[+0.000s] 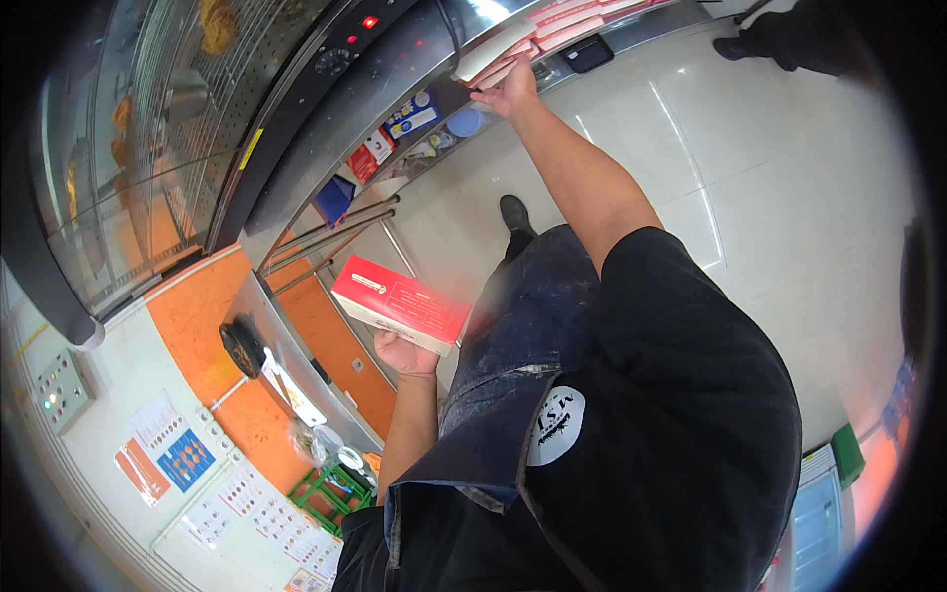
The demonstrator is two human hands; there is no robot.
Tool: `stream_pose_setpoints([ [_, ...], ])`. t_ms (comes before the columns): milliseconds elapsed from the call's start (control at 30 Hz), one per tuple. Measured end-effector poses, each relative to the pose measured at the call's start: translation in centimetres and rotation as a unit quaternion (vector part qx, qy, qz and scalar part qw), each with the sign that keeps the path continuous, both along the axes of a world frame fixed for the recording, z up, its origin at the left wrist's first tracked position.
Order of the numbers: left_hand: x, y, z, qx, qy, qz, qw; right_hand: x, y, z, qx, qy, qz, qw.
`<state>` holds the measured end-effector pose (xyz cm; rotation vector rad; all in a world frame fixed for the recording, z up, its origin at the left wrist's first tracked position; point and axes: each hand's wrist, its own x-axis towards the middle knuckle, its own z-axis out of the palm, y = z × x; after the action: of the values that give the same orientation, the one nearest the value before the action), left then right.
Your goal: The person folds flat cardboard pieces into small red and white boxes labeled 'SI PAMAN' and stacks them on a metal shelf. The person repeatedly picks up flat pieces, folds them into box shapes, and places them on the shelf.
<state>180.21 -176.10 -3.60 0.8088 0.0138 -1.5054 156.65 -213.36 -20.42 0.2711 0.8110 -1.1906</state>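
My left hand [406, 353] holds a red and white carton box [400, 304] at its near lower side, the red printed face turned up. Most of the fingers are hidden beneath it. Stretched far forward, my right hand [511, 91] grips the edge of a stack of flat red and white cartons [552, 32] on the metal counter. Its thumb lies against the stack; some fingers reach below the edge.
A glass display case [148, 128] with fried food stands at the left. Under the counter, a shelf carries several small packages [412, 116]. A black tray [588, 54] sits beside the stack. Metal rails [330, 237] and a green crate [330, 493] are at the left. Another person's dark shoe [732, 47] shows ahead.
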Motion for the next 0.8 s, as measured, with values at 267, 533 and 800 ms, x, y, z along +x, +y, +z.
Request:
stream_pose_setpoints([
  [267, 0.6, 2.1, 1.2, -0.001, -0.008, 0.052, 0.999, 3.0, -1.7, -2.0, -0.036, -0.015, 0.020, 0.999],
  [533, 4.5, -0.6, 1.5, 0.005, -0.085, -0.019, 0.996, 2.4, 3.9, -2.6, -0.038, 0.169, 0.194, 0.966],
  [800, 10.4, -9.0, -5.9, 0.177, -0.159, -0.348, 0.907, 2.0, 26.4, 4.5, -0.245, 0.049, 0.463, 0.851],
])
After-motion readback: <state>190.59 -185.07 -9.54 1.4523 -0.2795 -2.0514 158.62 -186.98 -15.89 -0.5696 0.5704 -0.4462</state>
